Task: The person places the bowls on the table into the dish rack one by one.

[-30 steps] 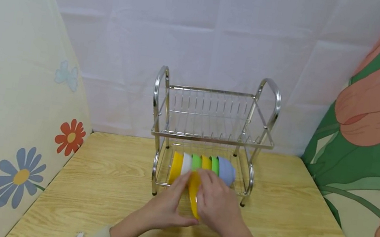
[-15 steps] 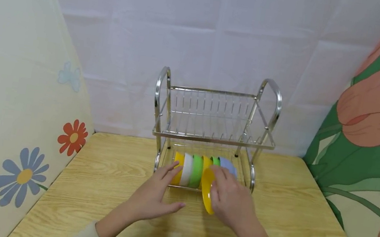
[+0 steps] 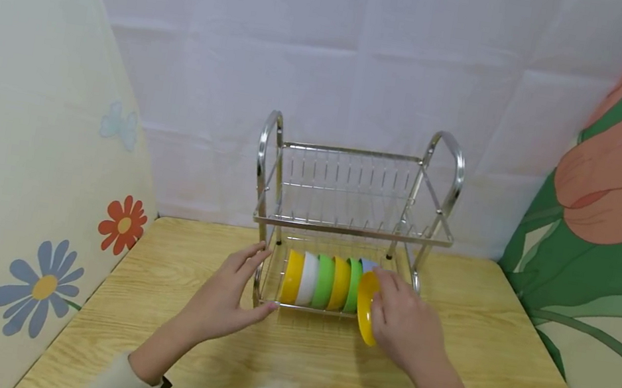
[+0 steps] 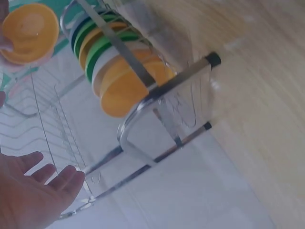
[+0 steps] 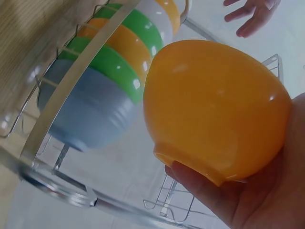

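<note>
My right hand (image 3: 412,326) grips a yellow bowl (image 3: 366,309), tipped on its side, in front of the right end of a bowl row. In the right wrist view its rounded outside faces the camera, with my fingers at its foot ring. My left hand (image 3: 222,295) holds nothing; its fingers are spread beside the left front of the rack. Nested sideways on the lower tier are, from the left, a yellow bowl (image 3: 292,277), a white bowl (image 3: 307,279), a green bowl (image 3: 323,282), another yellow bowl (image 3: 340,284), another green bowl (image 3: 353,287) and a blue bowl (image 5: 90,105).
The two-tier metal dish rack (image 3: 350,230) stands at the back of the wooden table (image 3: 207,245), its upper tier above the bowls. A white cloth (image 3: 214,72) hangs behind it. Flower-printed panels (image 3: 616,172) flank both sides.
My right hand has carried the yellow bowl rightward along the row's front. My left hand has come off that bowl and moved left, its fingers spread.
</note>
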The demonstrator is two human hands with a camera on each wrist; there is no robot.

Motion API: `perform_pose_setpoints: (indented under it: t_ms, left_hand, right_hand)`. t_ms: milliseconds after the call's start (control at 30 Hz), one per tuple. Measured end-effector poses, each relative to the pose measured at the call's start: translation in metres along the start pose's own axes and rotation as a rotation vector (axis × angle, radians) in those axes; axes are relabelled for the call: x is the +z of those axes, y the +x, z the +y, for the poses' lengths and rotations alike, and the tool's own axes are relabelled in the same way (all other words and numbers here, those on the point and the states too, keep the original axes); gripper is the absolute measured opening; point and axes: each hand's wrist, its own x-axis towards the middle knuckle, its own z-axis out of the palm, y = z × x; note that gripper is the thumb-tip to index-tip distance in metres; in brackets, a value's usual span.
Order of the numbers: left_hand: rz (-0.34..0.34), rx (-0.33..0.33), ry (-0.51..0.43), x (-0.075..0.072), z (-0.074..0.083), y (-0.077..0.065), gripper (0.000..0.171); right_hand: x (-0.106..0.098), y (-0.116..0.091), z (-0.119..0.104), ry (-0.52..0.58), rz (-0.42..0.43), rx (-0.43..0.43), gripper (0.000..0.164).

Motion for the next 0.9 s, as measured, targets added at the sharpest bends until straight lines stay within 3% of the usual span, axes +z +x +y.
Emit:
perform_pose_setpoints:
  t_ms: [200,533,900]
  left_hand:
    - [0.060,0.002,0.018,-0.017,-0.011,0.007,0.088]
    - [0.113,-0.061,-0.007,-0.051,-0.023,0.024,0.079]
    - [0.199,0.021,-0.021,-0.077,-0.028,0.061,0.069]
  right_hand:
    - [-0.004,-0.001,0.012,-0.018,-0.025,0.023,0.036]
    - [-0.007,0.000,0.029,-0.063,-0.097,0.087,0.037]
    - [-0.009,0.006,0.037,-0.100,-0.141,0.117,0.037]
